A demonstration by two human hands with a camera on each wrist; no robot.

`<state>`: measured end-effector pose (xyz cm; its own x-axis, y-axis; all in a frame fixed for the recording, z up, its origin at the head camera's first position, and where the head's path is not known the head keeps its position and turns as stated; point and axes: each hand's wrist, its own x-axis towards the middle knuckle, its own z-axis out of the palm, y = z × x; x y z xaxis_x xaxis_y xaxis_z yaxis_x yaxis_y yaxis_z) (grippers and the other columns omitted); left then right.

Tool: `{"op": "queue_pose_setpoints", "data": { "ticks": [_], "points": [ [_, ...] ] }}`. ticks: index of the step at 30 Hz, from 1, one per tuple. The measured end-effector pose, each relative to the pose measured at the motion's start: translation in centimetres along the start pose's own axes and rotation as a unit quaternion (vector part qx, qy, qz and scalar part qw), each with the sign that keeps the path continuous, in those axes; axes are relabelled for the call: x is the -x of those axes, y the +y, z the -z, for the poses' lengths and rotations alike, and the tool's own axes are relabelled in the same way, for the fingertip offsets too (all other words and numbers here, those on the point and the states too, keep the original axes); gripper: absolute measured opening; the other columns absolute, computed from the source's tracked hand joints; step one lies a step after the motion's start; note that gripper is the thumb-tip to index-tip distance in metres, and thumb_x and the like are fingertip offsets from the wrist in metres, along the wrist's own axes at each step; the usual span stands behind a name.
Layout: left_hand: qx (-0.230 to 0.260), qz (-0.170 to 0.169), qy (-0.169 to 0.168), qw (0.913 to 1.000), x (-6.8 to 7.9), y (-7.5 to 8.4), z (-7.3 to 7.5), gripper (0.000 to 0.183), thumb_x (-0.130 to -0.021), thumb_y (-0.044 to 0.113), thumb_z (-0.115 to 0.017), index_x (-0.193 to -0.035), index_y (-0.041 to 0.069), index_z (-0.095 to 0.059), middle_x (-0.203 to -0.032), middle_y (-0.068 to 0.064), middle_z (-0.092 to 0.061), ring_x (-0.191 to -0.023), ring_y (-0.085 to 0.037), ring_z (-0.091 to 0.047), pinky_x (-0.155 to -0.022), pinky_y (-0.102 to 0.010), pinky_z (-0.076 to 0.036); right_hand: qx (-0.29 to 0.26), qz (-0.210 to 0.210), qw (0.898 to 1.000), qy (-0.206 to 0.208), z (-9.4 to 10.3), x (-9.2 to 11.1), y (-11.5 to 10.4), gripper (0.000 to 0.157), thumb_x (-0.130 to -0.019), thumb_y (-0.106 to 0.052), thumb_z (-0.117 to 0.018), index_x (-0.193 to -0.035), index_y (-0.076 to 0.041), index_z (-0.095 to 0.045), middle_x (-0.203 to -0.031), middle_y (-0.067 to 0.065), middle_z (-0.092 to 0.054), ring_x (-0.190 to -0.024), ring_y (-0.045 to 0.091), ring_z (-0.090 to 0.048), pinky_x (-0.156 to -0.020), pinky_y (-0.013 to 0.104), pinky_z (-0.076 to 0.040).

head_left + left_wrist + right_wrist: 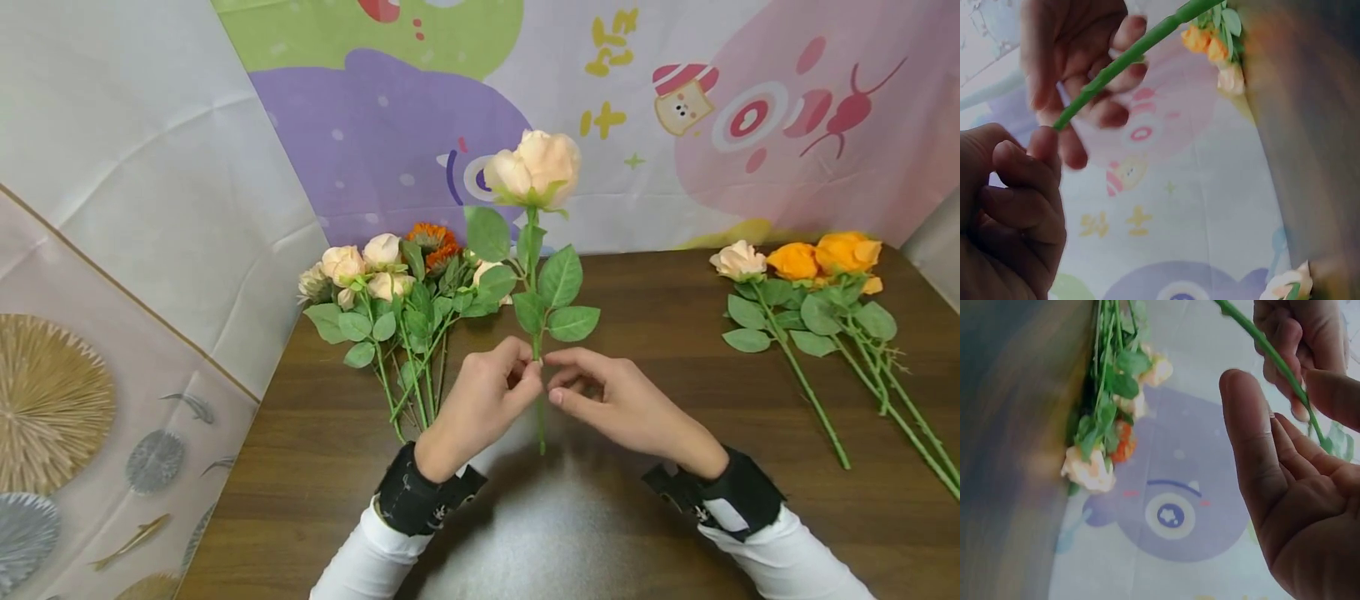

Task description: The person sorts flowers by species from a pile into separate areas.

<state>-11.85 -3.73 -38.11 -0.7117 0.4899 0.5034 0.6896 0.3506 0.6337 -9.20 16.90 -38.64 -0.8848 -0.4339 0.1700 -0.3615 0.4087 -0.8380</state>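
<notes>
A single peach rose stands upright in front of me, its green leaves spread below the bloom. My left hand pinches its stem between thumb and fingertips, just under the lowest leaves. The bare lower stem runs on below that grip, as the left wrist view shows. From the other side my right hand comes close, fingers loosely bent and fingertips right by the stem. In the right wrist view, the right hand's thumb stands apart from its other fingers, with the stem passing behind.
On the left of the brown table lies a bunch of peach roses with orange flowers. Another peach rose and several orange flowers lie at the right. A cartoon-printed cloth hangs behind the table.
</notes>
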Motion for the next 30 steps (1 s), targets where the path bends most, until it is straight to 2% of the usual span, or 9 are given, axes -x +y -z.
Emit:
{"op": "queue_pose_setpoints", "data": {
  "ticks": [3,7,11,14,18,23,26,30],
  "points": [
    [0.022,-0.018,0.0,0.9996,0.1,0.2,-0.4,0.005,-0.091,0.0,-0.056,-0.092,0.002,-0.06,-0.072,-0.004,-0.068,-0.061,-0.006,-0.06,-0.053,-0.017,-0.046,-0.026,0.012,1.0,0.003,-0.4,0.0,-0.2,0.032,-0.097,-0.012,-0.065,-0.128,-0.004,-0.06,-0.105,0.003,-0.07,-0.092,0.012,-0.066,-0.073,0.029,-0.054],
    [0.028,-0.045,0.009,0.9985,0.2,0.3,-0.8,0.005,-0.093,0.0,-0.056,-0.094,0.001,-0.06,-0.071,-0.004,-0.068,-0.061,-0.007,-0.061,-0.054,-0.015,-0.046,-0.059,0.018,0.998,0.009,-0.7,0.0,-0.4,0.023,-0.096,-0.01,-0.066,-0.118,-0.005,-0.063,-0.101,0.002,-0.071,-0.089,0.011,-0.066,-0.068,0.025,-0.052],
    [0.027,-0.054,0.018,0.998,0.1,0.3,-1.0,0.005,-0.094,0.0,-0.057,-0.096,0.002,-0.061,-0.071,-0.002,-0.068,-0.061,-0.005,-0.06,-0.054,-0.014,-0.045,-0.074,0.018,0.997,0.031,-0.7,0.0,-0.5,0.034,-0.094,-0.005,-0.066,-0.126,0.003,-0.058,-0.097,0.005,-0.073,-0.082,0.012,-0.067,-0.064,0.025,-0.052],
    [0.008,-0.053,0.02,0.9984,0.1,0.2,-1.0,0.007,-0.096,0.003,-0.057,-0.099,0.003,-0.063,-0.072,0.0,-0.067,-0.059,-0.003,-0.056,-0.053,-0.014,-0.042,-0.071,0.018,0.996,0.042,-0.6,0.1,-0.4,0.047,-0.094,0.0,-0.065,-0.137,0.004,-0.05,-0.091,0.007,-0.072,-0.074,0.018,-0.068,-0.062,0.028,-0.055],
    [-0.034,-0.053,0.022,0.9978,0.2,0.1,-1.0,0.012,-0.097,0.007,-0.056,-0.103,0.005,-0.066,-0.071,0.003,-0.064,-0.058,-0.003,-0.049,-0.053,-0.015,-0.038,-0.068,0.012,0.996,0.053,-0.1,0.1,-0.2,0.039,-0.094,0.0,-0.065,-0.132,0.0,-0.053,-0.086,0.008,-0.07,-0.071,0.019,-0.069,-0.058,0.034,-0.057],
    [-0.069,-0.052,0.026,0.9959,0.2,0.1,-0.8,0.017,-0.098,0.01,-0.055,-0.107,0.005,-0.068,-0.069,0.006,-0.06,-0.055,-0.003,-0.046,-0.052,-0.016,-0.036,-0.05,-0.012,0.995,0.082,1.5,0.2,0.1,0.029,-0.094,-0.002,-0.066,-0.121,0.003,-0.057,-0.092,0.013,-0.07,-0.075,0.011,-0.07,-0.059,0.033,-0.058],
    [-0.083,-0.048,0.033,0.9948,0.2,0.2,-0.6,0.018,-0.098,0.011,-0.055,-0.107,0.005,-0.069,-0.068,0.006,-0.058,-0.054,-0.002,-0.045,-0.052,-0.017,-0.035,-0.016,-0.025,0.993,0.117,3.0,0.4,0.3,0.026,-0.093,-0.002,-0.066,-0.118,0.003,-0.059,-0.093,0.015,-0.071,-0.076,0.007,-0.07,-0.059,0.03,-0.057],
    [-0.091,-0.046,0.034,0.9942,0.2,0.2,-0.4,0.018,-0.098,0.011,-0.055,-0.109,0.005,-0.068,-0.068,0.006,-0.057,-0.055,-0.003,-0.044,-0.052,-0.017,-0.034,0.049,-0.038,0.983,0.174,5.7,0.9,1.0,0.02,-0.094,-0.002,-0.067,-0.112,0.003,-0.061,-0.09,0.017,-0.071,-0.071,0.002,-0.068,-0.056,0.026,-0.056]
  ]
}}
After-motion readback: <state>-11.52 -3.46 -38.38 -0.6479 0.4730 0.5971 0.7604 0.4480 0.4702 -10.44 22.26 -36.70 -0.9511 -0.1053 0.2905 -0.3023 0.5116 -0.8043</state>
